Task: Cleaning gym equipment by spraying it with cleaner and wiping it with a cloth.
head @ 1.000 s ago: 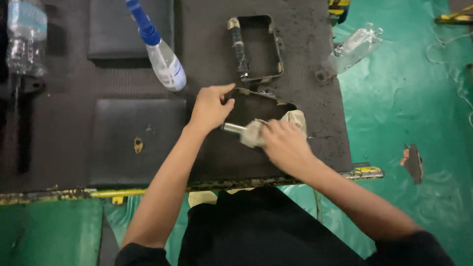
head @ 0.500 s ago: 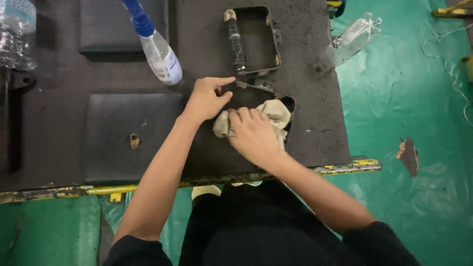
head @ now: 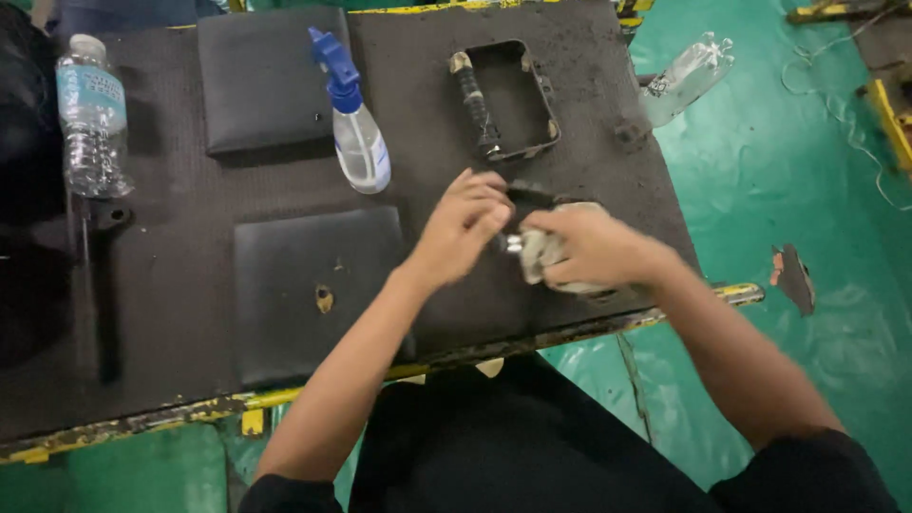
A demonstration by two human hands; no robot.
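Observation:
My left hand (head: 463,224) grips a small dark metal part (head: 528,194) whose shiny end (head: 514,244) pokes out between the two hands. My right hand (head: 587,249) is closed around a crumpled grey rag (head: 543,255) pressed against that shiny end. Both hands meet over the right half of the black work mat (head: 171,313). Most of the part is hidden under my fingers and the rag.
A spray bottle with a blue nozzle (head: 355,131) lies just behind my left hand. A dark rectangular metal frame (head: 503,101) sits farther back. A water bottle (head: 92,116) stands at the far left, a clear empty bottle (head: 686,78) lies off the right edge. Two black pads (head: 266,81) rest on the mat.
My hands have shifted slightly; the rag has been bunched tighter in my right hand and now wraps the part's shiny end, while my left hand keeps hold of the dark part.

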